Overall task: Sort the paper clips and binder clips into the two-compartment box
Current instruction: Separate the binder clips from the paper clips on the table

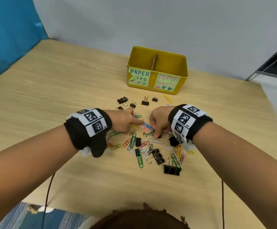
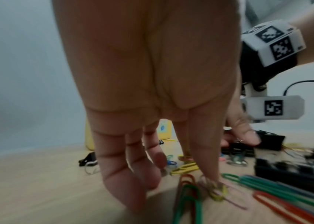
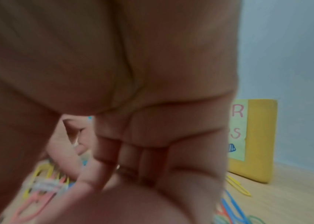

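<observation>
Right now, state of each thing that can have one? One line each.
yellow box: open, no lid; both compartments look empty from the head view.
left hand: fingers straight, tips down on the paper clips.
right hand: fingers curled; grip on a small black binder clip in the pile.
binder clips near the box: unsorted, on the table.

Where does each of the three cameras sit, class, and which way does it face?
Head: above the table, looking down at both forearms, the clip pile and the yellow box.
Left wrist: under the wrist, looking along the left hand whose fingers reach down to the paper clips; the right hand's wristband shows too.
Right wrist: looking along the curled right hand, blurred.
Shared: all three show the yellow box and coloured paper clips.
</observation>
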